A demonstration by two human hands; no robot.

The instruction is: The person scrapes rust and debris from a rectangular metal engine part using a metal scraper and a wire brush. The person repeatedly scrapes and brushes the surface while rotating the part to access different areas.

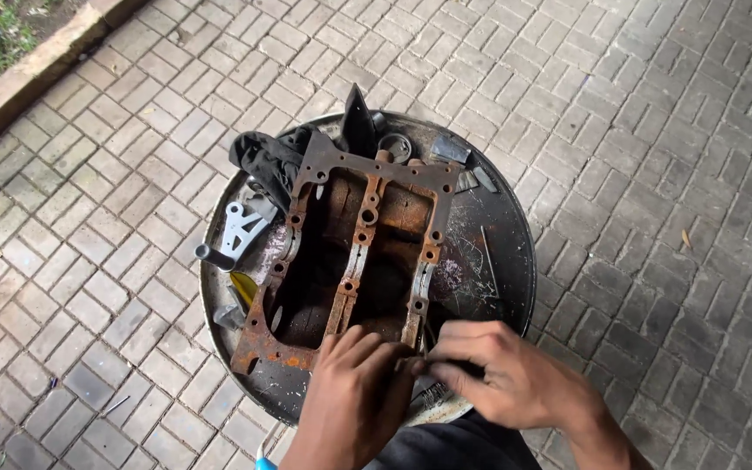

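1. Rusty engine casing (354, 261), a rectangular frame with curved bearing saddles and bolt holes, lies flat across the middle of the round metal worktop (502, 261), its long side running from 12 to 6 o'clock.
2. My left hand (354, 392) rests at the casing's 6 o'clock edge, fingers curled down over the rim of the frame; its grip is closed loosely on that edge.
3. My right hand (502, 374) sits just beside it at 5 o'clock, fingertips pinched together against the casing's near right corner; whether something small sits in that pinch I cannot tell.
4. Both hands touch each other at the fingertips.
5. A black cloth (267, 157) is bunched at 11 o'clock of the casing, touching its far left corner.
6. A pale grey bracket (241, 222) with a dark handle lies at 9 o'clock, near the worktop's rim.
7. A round bearing ring (393, 146) sits at 12 o'clock, just beyond the frame.
8. Grey paving bricks (654, 174) surround the worktop on every side.
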